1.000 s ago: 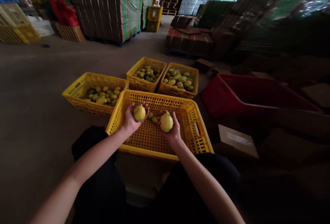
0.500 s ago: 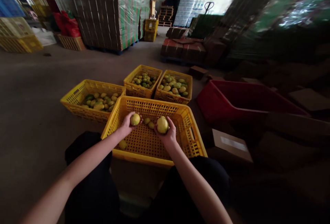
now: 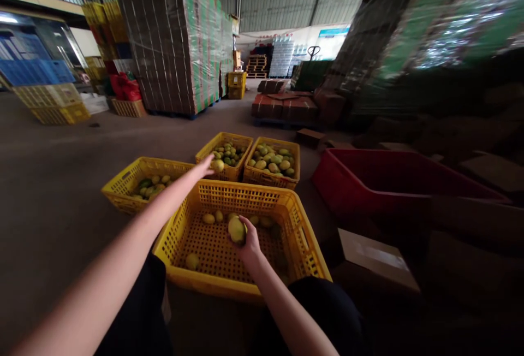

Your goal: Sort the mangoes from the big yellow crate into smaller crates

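My left hand (image 3: 206, 166) reaches forward over the near edge of the back left yellow crate (image 3: 200, 155). A small yellow mango (image 3: 218, 165) is at its fingertips; the far fingers are hidden behind it. Above the near yellow crate (image 3: 313, 257), my right hand (image 3: 248, 240) is closed around a larger yellow-green mango (image 3: 236, 230). Several mangoes lie on that crate's slotted floor, among them one mango (image 3: 192, 261) at the near left corner and a pair by the far wall.
Another yellow crate (image 3: 118, 184) of mangoes stands at the left, and a fuller crate (image 3: 272, 182) at the back right. On the right are a red bin (image 3: 360, 195) and a cardboard box (image 3: 374, 252). Wrapped pallet stacks (image 3: 164, 45) rise behind.
My left hand has moved forward with its mango, from over the near crate to the back left crate. My right hand has shifted left, its mango turned. The view has tilted up.
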`<state>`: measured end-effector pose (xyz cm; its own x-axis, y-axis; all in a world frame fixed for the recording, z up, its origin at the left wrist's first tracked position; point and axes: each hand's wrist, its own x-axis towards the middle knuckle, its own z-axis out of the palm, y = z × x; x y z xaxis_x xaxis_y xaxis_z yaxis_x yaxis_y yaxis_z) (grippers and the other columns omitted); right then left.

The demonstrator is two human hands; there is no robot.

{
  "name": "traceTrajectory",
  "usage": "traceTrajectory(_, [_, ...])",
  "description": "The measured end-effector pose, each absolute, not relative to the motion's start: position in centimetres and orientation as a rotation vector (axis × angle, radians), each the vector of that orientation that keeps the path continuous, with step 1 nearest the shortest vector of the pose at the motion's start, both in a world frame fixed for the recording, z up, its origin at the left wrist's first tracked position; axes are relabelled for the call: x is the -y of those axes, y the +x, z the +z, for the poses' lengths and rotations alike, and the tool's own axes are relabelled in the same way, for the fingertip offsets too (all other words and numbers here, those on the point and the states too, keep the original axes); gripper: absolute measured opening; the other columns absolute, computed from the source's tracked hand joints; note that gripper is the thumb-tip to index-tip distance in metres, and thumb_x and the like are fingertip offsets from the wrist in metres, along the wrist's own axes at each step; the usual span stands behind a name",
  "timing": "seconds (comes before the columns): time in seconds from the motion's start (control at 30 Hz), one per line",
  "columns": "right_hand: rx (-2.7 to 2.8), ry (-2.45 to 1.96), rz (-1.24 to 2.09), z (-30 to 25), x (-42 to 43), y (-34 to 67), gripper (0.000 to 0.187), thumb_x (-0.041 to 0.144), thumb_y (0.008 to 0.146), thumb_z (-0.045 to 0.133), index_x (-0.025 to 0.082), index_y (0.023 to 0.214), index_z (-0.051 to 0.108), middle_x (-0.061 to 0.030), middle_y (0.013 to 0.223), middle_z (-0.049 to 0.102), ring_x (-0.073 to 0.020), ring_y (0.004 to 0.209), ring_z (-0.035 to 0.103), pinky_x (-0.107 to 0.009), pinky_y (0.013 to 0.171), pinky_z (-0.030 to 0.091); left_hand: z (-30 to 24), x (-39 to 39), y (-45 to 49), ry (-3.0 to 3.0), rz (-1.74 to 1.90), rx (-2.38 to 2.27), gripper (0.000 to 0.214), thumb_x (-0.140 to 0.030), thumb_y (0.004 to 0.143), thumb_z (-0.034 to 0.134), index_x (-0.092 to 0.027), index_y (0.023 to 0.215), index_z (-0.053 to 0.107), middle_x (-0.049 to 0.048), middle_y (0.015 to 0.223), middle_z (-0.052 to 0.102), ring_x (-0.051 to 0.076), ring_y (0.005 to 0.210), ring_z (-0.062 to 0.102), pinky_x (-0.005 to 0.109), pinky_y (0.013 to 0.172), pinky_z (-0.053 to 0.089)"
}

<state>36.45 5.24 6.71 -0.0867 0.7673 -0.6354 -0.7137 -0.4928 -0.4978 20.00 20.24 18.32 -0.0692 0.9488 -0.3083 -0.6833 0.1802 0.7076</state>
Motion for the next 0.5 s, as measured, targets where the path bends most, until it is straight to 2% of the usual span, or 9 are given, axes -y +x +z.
traceTrajectory(0.1, [0.011, -1.113, 1.763, 7.0, -5.1, 37.0, 0.012, 0.029, 0.073, 0.064, 0.022, 0.078, 0.056, 0.0012, 0.058, 0.064, -0.0168, 0.051, 0.063, -0.025, 0.042, 0.046, 22.8, -23.2, 19.3, 0.551, 1.479, -1.103, 0.013, -0.026, 0.095, 0.050, -0.020, 0.103, 0.059, -0.0017, 0.081, 0.062, 0.005, 0.058, 0.057, 0.016, 0.058, 0.046])
traceTrajectory(0.17, [-0.023, -1.148, 1.746, 7.1, -5.1, 37.2, 0.010, 0.029, 0.074, 0.063, 0.022, 0.076, 0.055, 0.0016, 0.057, 0.064, -0.0164, 0.049, 0.062, -0.025, 0.041, 0.046, 22.8, -21.9, 18.5, 0.687, 1.423, -1.206, 0.010, -0.017, 0.092, 0.050, -0.022, 0.091, 0.059, -0.0045, 0.072, 0.060, 0.004, 0.052, 0.056, 0.013, 0.055, 0.042])
traceTrajectory(0.33, [-0.052, -1.194, 1.752, 6.9, -5.2, 36.7, 0.010, 0.028, 0.077, 0.061, 0.021, 0.073, 0.055, 0.0019, 0.053, 0.062, -0.0157, 0.047, 0.060, -0.024, 0.040, 0.046, 15.1, -12.4, 16.3, 1.000, 0.984, -1.356, 0.022, 0.000, 0.065, 0.065, -0.019, 0.058, 0.058, -0.0035, 0.052, 0.058, 0.011, 0.045, 0.054, 0.019, 0.050, 0.039])
traceTrajectory(0.4, [-0.064, -1.219, 1.767, 6.6, -4.9, 36.1, 0.011, 0.028, 0.078, 0.061, 0.020, 0.073, 0.055, 0.0009, 0.052, 0.061, -0.0157, 0.047, 0.061, -0.024, 0.040, 0.046, 11.4, -8.9, 15.4, 1.125, 0.832, -1.381, 0.025, 0.001, 0.056, 0.069, -0.021, 0.051, 0.057, -0.0031, 0.048, 0.057, 0.016, 0.053, 0.058, 0.025, 0.060, 0.044])
traceTrajectory(0.5, [-0.099, -1.261, 1.790, 5.9, -4.1, 35.1, 0.014, 0.027, 0.081, 0.058, 0.018, 0.070, 0.055, -0.0018, 0.049, 0.060, -0.0171, 0.046, 0.060, -0.024, 0.038, 0.045, 7.1, -5.3, 14.3, 1.571, 0.404, -1.521, 0.029, -0.002, 0.050, 0.068, -0.023, 0.043, 0.050, -0.0034, 0.044, 0.049, 0.027, 0.068, 0.064, 0.039, 0.080, 0.045])
